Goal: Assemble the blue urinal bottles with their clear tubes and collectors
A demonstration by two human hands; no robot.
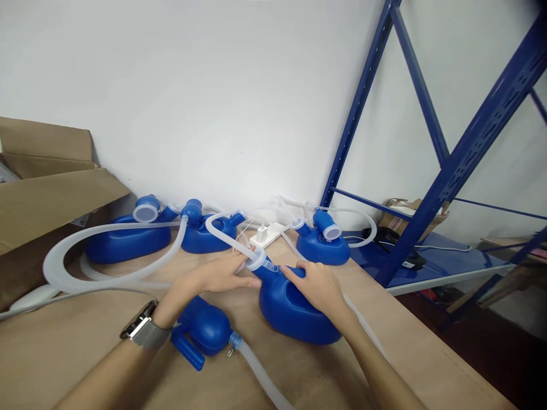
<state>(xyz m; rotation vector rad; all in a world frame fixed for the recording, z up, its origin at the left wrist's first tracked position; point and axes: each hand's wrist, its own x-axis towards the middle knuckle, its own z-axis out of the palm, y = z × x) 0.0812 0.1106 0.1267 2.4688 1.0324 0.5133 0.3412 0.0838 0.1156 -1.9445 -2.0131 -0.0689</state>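
Observation:
A blue plastic container (294,313) with an angled neck lies on the brown table (85,353) in front of me. My right hand (318,286) rests on its top near the neck, fingers curled over it. My left hand (216,278), a watch on the wrist, reaches to the neck's white collar (255,262), where a translucent hose (222,233) joins; its fingers pinch the hose end. A blue bulb-shaped part (205,329) with a hose lies under my left forearm.
Three more blue containers (128,239) (205,230) (322,242) with white hoses stand along the white wall, beside a white power strip (267,233). An open cardboard box (47,193) sits at left. Blue metal shelving (444,171) rises at right, past the table's edge.

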